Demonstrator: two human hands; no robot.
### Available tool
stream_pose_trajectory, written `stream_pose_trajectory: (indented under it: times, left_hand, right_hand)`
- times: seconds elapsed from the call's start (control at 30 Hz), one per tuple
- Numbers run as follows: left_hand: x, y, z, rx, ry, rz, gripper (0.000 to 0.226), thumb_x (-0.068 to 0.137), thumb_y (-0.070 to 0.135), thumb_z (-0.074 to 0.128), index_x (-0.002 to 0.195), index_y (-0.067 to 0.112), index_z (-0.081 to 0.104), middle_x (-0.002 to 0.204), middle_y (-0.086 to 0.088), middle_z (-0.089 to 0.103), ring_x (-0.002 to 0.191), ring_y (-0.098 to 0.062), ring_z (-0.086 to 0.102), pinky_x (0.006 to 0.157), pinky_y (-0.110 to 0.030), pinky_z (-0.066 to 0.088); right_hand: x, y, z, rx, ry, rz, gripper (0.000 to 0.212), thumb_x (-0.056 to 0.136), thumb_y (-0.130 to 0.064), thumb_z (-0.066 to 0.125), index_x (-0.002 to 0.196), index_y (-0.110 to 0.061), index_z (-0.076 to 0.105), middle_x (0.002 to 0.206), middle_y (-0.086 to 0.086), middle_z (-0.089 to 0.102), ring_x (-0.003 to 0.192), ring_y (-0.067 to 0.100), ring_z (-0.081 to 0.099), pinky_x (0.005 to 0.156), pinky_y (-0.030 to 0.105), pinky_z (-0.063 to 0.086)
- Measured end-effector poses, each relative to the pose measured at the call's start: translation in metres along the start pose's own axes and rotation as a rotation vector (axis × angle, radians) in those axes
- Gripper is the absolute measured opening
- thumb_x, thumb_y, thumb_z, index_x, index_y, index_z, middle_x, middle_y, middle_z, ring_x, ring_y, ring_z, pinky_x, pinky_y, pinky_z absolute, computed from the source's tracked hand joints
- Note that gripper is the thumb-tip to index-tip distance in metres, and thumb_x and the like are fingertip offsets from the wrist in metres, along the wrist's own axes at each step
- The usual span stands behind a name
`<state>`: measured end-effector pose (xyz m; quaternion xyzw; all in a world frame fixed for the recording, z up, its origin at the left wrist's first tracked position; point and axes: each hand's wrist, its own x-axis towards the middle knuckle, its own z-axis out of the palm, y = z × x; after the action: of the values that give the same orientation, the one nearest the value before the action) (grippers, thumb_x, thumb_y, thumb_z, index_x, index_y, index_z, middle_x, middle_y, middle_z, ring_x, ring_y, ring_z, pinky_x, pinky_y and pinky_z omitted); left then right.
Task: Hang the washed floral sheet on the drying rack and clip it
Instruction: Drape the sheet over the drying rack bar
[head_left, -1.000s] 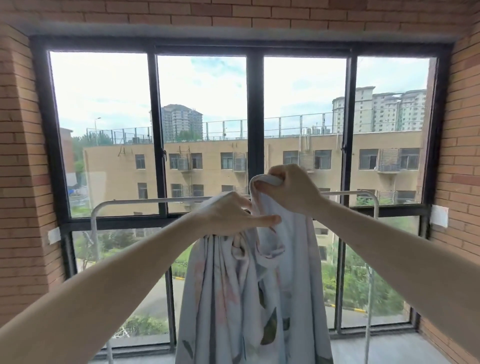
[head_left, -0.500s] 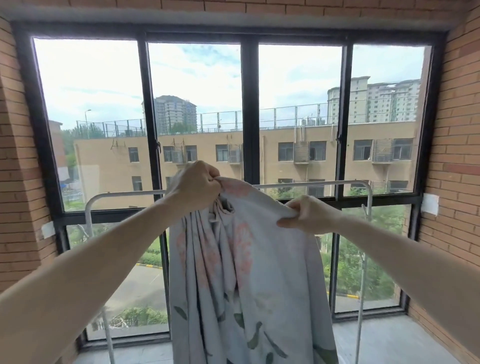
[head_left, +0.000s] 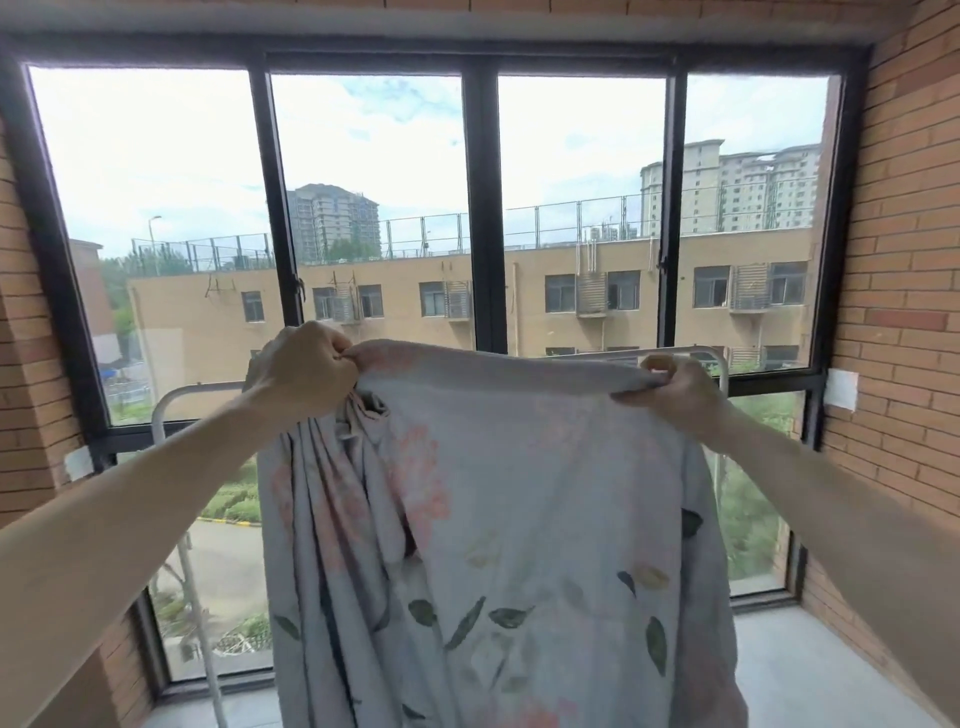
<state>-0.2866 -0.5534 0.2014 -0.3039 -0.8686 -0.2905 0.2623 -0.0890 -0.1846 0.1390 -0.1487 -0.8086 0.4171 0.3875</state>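
Sheet (head_left: 519, 519) top edge clenched in my left hand (head_left: 301, 374) and right hand (head_left: 675, 395), mid-frame, not yet over rack (head_left: 171, 410), unclipped.

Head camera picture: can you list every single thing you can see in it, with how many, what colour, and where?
floral sheet: one, pale grey with pink flowers and green leaves, held up in the middle, hanging down
drying rack: one, white metal, behind the sheet, in front of the window
window: one, black frame, four panes, across the back
brick walls: two, reddish brown, left and right
wall plates: two, white, one low on each wall
floor: grey, bottom right
buildings outside: tan block near, grey towers far
left hand: one, grip on the bunched top edge
right hand: one, grip on the top edge, right
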Motion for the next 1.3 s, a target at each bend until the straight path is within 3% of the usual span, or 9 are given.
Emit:
stream_pose_trajectory:
  times: [0.1, 0.2, 0.3, 0.43, 0.53, 0.67, 1.0, 1.17, 1.3]
  left_hand:
    - [-0.002, 0.004, -0.002, -0.024, -0.011, 0.016, 0.054, 0.099, 0.048, 0.055, 0.061, 0.011, 0.067, 0.048, 0.001, 0.061, 0.056, -0.023, 0.061, 0.057, -0.026, 0.043]
    - [-0.009, 0.008, -0.005, 0.003, -0.026, 0.02, 0.039, 0.094, 0.032, 0.058, 0.064, 0.011, 0.071, 0.052, -0.002, 0.065, 0.057, -0.024, 0.061, 0.057, -0.026, 0.045]
    - [-0.013, 0.004, -0.006, -0.003, -0.029, -0.013, 0.036, 0.091, 0.019, 0.056, 0.057, 0.009, 0.06, 0.051, -0.003, 0.06, 0.054, -0.026, 0.055, 0.054, -0.025, 0.037]
    - [-0.011, 0.003, -0.01, -0.001, -0.007, -0.031, 0.034, 0.091, 0.021, 0.056, 0.061, 0.011, 0.068, 0.054, -0.005, 0.065, 0.061, -0.03, 0.063, 0.055, -0.026, 0.039]
    - [-0.013, 0.005, -0.009, -0.02, -0.007, -0.031, 0.033, 0.091, 0.02, 0.057, 0.061, 0.014, 0.07, 0.049, 0.0, 0.061, 0.056, -0.025, 0.057, 0.055, -0.026, 0.039]
    - [-0.013, 0.011, -0.006, -0.015, -0.022, -0.019, 0.028, 0.088, 0.016, 0.056, 0.064, 0.013, 0.071, 0.052, -0.004, 0.062, 0.054, -0.025, 0.055, 0.055, -0.027, 0.04]
    - [-0.014, 0.005, -0.001, -0.167, -0.251, -0.007, 0.049, 0.1, 0.045, 0.051, 0.061, 0.016, 0.055, 0.049, -0.002, 0.045, 0.035, -0.016, 0.038, 0.047, -0.023, 0.032]
    - [-0.025, 0.031, 0.0, -0.146, -0.369, 0.136, 0.056, 0.075, 0.092, 0.054, 0.095, 0.043, 0.074, 0.097, 0.015, 0.072, 0.082, -0.013, 0.069, 0.078, -0.035, 0.056]
    - [-0.028, 0.04, 0.01, 0.002, -0.386, 0.214, 0.06, 0.06, 0.081, 0.078, 0.064, 0.023, 0.064, 0.062, 0.009, 0.063, 0.063, -0.015, 0.061, 0.07, -0.036, 0.056]
  right_hand:
    - [0.018, -0.048, 0.0, 0.224, 0.229, -0.198, 0.03, 0.081, -0.003, 0.082, 0.07, -0.023, 0.063, 0.07, 0.001, 0.061, 0.067, 0.017, 0.057, 0.061, 0.025, 0.048]
    - [0.016, -0.059, 0.007, -0.232, -0.103, -0.238, 0.023, 0.084, -0.021, 0.082, 0.077, -0.008, 0.064, 0.064, -0.004, 0.055, 0.062, 0.015, 0.051, 0.053, 0.021, 0.04]
    - [0.028, -0.058, -0.015, -0.037, 0.201, -0.317, 0.029, 0.082, -0.024, 0.085, 0.075, -0.01, 0.061, 0.063, -0.001, 0.054, 0.056, 0.009, 0.046, 0.053, 0.024, 0.039]
    - [0.016, -0.058, -0.006, -0.332, -0.101, -0.35, 0.037, 0.086, -0.025, 0.084, 0.064, -0.024, 0.054, 0.053, -0.017, 0.05, 0.051, 0.002, 0.046, 0.06, 0.028, 0.038]
    - [0.022, -0.054, -0.018, -0.177, 0.122, -0.342, 0.046, 0.086, -0.03, 0.084, 0.061, -0.019, 0.047, 0.051, -0.012, 0.041, 0.049, 0.003, 0.039, 0.052, 0.019, 0.031]
    - [0.013, -0.049, -0.011, -0.293, 0.042, -0.406, 0.045, 0.088, -0.027, 0.081, 0.062, -0.019, 0.046, 0.052, -0.012, 0.044, 0.052, 0.004, 0.04, 0.055, 0.019, 0.029]
    - [0.006, -0.048, -0.013, -0.239, 0.036, -0.348, 0.048, 0.088, -0.031, 0.081, 0.06, -0.016, 0.045, 0.052, -0.009, 0.038, 0.046, 0.006, 0.035, 0.047, 0.015, 0.03]
    - [0.003, -0.065, 0.018, -0.248, -0.002, -0.411, 0.05, 0.089, -0.032, 0.079, 0.058, -0.023, 0.041, 0.045, -0.015, 0.036, 0.046, 0.003, 0.036, 0.049, 0.014, 0.03]
    - [0.004, -0.079, 0.038, -0.286, 0.035, -0.441, 0.045, 0.09, -0.033, 0.077, 0.059, -0.021, 0.048, 0.05, -0.013, 0.042, 0.051, 0.004, 0.041, 0.053, 0.017, 0.033]
